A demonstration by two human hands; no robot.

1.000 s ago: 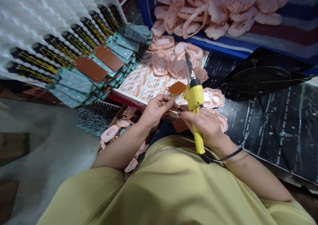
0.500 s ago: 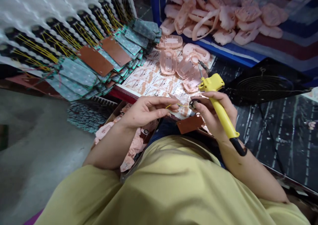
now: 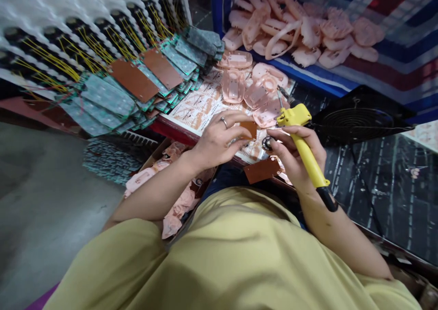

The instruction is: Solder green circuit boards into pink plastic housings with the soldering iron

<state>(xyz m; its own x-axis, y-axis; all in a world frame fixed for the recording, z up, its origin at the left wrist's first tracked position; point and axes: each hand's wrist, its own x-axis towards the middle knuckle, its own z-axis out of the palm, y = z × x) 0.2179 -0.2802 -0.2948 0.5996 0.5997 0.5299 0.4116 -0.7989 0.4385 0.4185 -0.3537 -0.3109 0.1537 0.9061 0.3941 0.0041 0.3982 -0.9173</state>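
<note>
My left hand (image 3: 219,139) is closed round a small brown circuit board (image 3: 249,128), pinching it at the table's front edge. My right hand (image 3: 297,157) grips a yellow soldering iron (image 3: 301,139) by its handle, the tip pointing away toward the pink shells, and its fingertips also pinch a small round black part (image 3: 267,142). The two hands are almost touching. Another brown board (image 3: 262,169) lies just below them, near my lap.
Stacked green and brown circuit boards (image 3: 137,82) with yellow wires fan out at the left. Pink plastic shells (image 3: 255,89) lie on printed sheets ahead, with a heap (image 3: 301,27) on the blue striped cloth behind. A black fan grille (image 3: 359,116) sits right. A box of pink parts (image 3: 171,196) is below.
The soldering iron swung from upright to lying tilted in my right hand. My left hand, earlier pinching a thin yellow wire, now holds the small brown board up beside the right fingertips.
</note>
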